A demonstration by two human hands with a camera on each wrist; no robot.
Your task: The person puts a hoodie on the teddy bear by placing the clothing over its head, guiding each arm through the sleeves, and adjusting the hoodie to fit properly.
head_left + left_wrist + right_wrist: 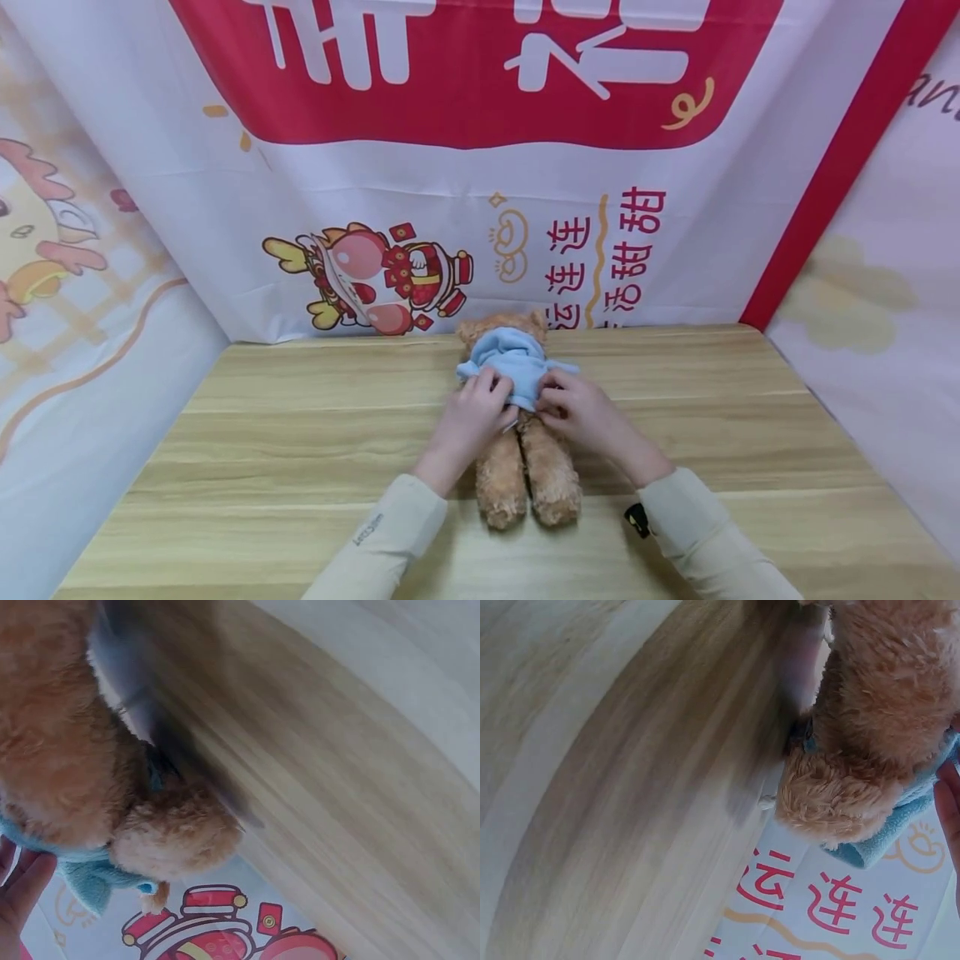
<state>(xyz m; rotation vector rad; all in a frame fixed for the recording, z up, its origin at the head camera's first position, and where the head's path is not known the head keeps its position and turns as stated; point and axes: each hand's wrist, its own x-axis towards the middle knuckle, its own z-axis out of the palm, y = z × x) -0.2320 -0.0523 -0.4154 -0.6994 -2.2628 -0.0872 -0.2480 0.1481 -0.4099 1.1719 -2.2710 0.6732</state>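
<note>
A brown teddy bear (501, 483) lies on the wooden table, its legs toward me and its head by the back curtain. Bunched over its upper body is a light blue hooded top (513, 358), its upper folds reaching up over the head. My left hand (471, 410) pinches the top's lower hem on the left side. On the other side, my right hand (585, 410) grips the same hem with curled fingers. Both wrist views show the blue cloth at the fingertips, beside the bear's fur (60, 735). The bear's face is hidden.
The wooden table (300, 433) ends at a white and red printed curtain (487, 175) right behind the bear's head. More printed cloth hangs at the left (67, 250) and right (862, 250). A small black tag (637, 521) sits by my right cuff.
</note>
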